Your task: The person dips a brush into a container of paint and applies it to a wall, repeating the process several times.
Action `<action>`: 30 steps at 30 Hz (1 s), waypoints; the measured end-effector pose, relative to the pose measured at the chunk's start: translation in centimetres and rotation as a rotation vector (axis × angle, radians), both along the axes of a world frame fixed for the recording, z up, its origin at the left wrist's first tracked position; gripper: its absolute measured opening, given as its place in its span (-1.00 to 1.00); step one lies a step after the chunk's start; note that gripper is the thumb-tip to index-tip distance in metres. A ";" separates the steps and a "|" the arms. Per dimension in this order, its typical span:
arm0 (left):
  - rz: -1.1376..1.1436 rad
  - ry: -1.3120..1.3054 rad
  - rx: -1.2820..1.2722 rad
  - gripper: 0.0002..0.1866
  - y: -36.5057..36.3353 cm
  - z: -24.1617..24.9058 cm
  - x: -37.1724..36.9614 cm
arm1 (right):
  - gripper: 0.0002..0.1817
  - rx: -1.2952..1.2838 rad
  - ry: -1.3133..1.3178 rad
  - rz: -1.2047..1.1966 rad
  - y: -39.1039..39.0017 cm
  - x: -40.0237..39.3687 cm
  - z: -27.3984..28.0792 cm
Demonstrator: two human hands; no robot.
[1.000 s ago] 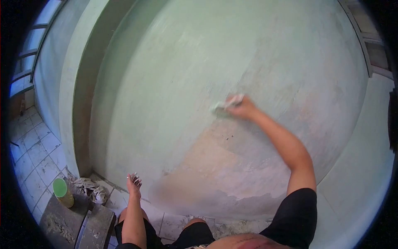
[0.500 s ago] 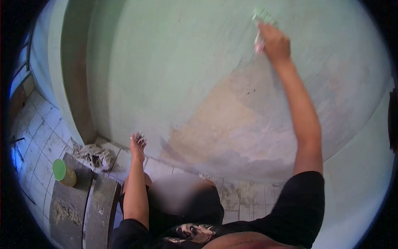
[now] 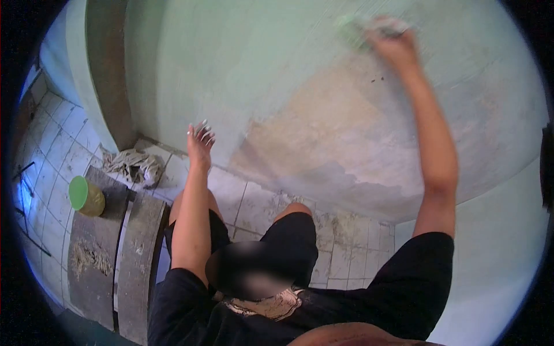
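Observation:
My right hand (image 3: 397,47) is up at the wall, fingers wrapped round a paintbrush (image 3: 352,32) whose pale green head is smeared by motion. The head lies against or very close to the light green wall (image 3: 231,69), just above a bare, patchy beige and grey area (image 3: 317,127). My left hand (image 3: 200,140) is raised in front of the lower wall with its fingers apart and nothing in it. Whitish marks show on its fingertips.
At the left, a green container (image 3: 88,196) stands on a worn wooden bench (image 3: 95,242). A crumpled rag (image 3: 135,165) lies on the dirty tiled floor (image 3: 254,202) near the wall's corner. A pillar edge (image 3: 107,75) juts out at the left.
The brush head has swung a little left and down, and my right hand has turned and shifted right. My left hand appears higher. The whole view has tilted downward.

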State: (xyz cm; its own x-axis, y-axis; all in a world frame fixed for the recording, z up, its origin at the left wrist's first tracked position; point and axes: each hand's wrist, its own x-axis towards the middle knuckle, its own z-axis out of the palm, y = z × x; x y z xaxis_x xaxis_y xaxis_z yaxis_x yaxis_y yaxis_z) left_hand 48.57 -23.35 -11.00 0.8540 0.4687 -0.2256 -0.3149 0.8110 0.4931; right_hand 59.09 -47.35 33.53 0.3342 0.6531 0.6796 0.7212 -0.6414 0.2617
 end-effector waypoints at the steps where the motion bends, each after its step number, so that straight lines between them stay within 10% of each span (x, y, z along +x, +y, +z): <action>1: -0.014 -0.037 0.009 -0.48 -0.5 -0.1 0.1 | -0.74 -0.003 -0.087 -0.216 0.6 -0.6 3.7; 5: -0.045 -0.072 0.092 -0.47 -1.5 0.5 -0.1 | -0.93 0.256 -0.256 0.050 4.4 -5.8 7.5; 7: -0.034 -0.083 0.086 -0.47 -1.3 0.9 -0.3 | -0.93 -0.091 -0.911 0.066 3.7 -2.8 7.8; 9: -0.023 -0.106 0.079 -0.47 -1.0 1.3 -0.4 | -0.74 -0.337 -0.661 -0.294 3.3 -1.7 2.2; 15: -0.031 -0.103 0.089 -0.47 -0.3 1.0 -0.6 | -0.83 -0.517 -0.155 0.041 3.6 -3.7 -20.6; 19: -0.022 -0.080 0.085 -0.48 0.0 0.0 -0.8 | -0.81 -0.355 0.410 0.108 4.0 -4.6 -25.5; 23: -0.011 -0.044 0.094 -0.48 0.5 0.2 -0.8 | -0.50 0.033 0.438 -0.185 5.0 0.3 -14.9; 26: 0.008 -0.084 0.068 -0.48 0.4 0.2 -0.6 | -0.41 -0.177 0.084 -0.469 6.4 -1.8 0.1; 28: 0.004 -0.088 0.064 -0.48 0.4 0.7 -0.7 | -0.86 0.234 -0.009 -0.445 8.0 -4.3 6.1; 30: 0.006 -0.083 0.054 -0.47 0.3 0.5 -0.7 | -0.68 0.185 -0.221 0.380 5.9 1.6 13.8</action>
